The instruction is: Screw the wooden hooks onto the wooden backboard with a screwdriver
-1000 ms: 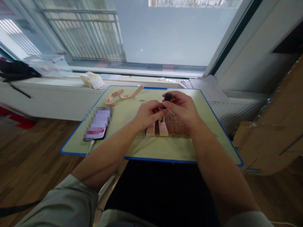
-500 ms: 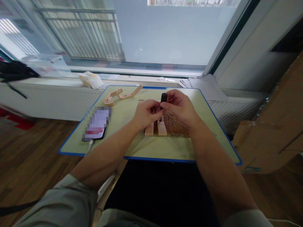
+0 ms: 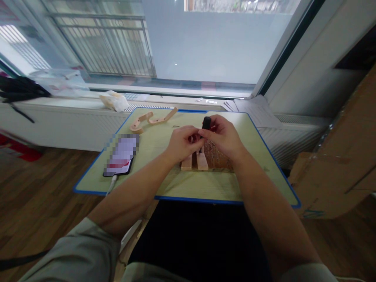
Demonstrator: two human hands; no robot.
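Note:
My right hand (image 3: 225, 138) grips a small black tool with a rounded handle (image 3: 206, 122), held upright over the middle of the table. My left hand (image 3: 182, 141) pinches at the tool's lower end, fingertips touching those of the right hand; what it pinches is hidden. Just below both hands lie two short wooden blocks (image 3: 194, 162) side by side, and a brown flat piece under clear wrap (image 3: 219, 158) is partly covered by my right wrist.
The green table with a blue rim (image 3: 188, 199) carries two curved wooden hooks (image 3: 152, 117) at its far left and a phone (image 3: 121, 156) with a cable at the near left. A windowsill with a crumpled bag (image 3: 114, 100) runs behind. Cardboard boxes (image 3: 337, 172) stand to the right.
Both hands stay together over the blocks with only small shifts; the black tool has tipped slightly and sits a little to the right of where it was half a second ago.

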